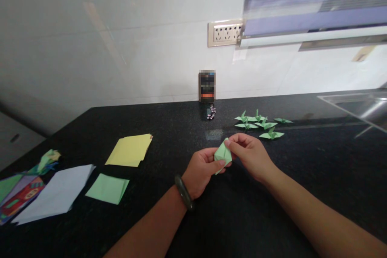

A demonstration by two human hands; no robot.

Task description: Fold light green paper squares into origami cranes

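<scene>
Between my two hands is a folded piece of light green paper [223,153], raised over the dark countertop [181,129]. My left hand [204,169] pinches its lower left part, the thumb lying across the front. At the upper right corner, my right hand [250,154] grips the paper between thumb and fingers. Beyond my right hand stand several folded green paper cranes [272,133] in a loose cluster. A dark bangle [184,192] circles my left wrist.
To the left lie a yellow paper stack [129,150], green paper sheets [108,188], white sheets [60,193] and a colourful printed packet [22,199]. A phone [207,86] leans on the wall, a beaded strap [212,112] before it. A sink [359,107] edges the right side.
</scene>
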